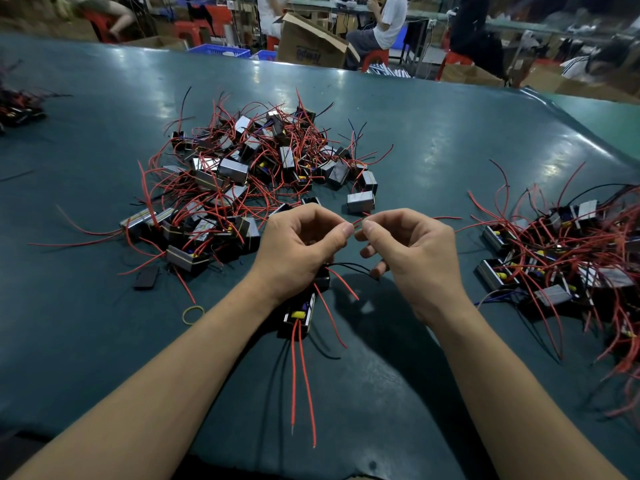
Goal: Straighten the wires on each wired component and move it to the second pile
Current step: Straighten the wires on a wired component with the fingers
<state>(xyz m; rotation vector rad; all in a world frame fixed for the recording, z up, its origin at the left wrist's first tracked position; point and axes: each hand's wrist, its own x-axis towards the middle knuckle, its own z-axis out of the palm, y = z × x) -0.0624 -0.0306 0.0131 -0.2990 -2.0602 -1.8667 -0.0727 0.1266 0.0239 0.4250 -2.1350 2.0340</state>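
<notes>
Both hands pinch one red wire (357, 222) between thumb and forefinger, the left hand (300, 245) and right hand (408, 251) nearly touching above the green table (433, 140). Beyond the hands lies the big tangled pile (249, 174); right of them, the second pile (568, 258). Under the left hand sits a black part (299, 315), its red wires trailing toward the near edge. Left of it lies a rubber band (193, 314).

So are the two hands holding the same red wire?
Touching. The head view shows the left hand and right hand both pinching one short red wire between their fingertips.
</notes>
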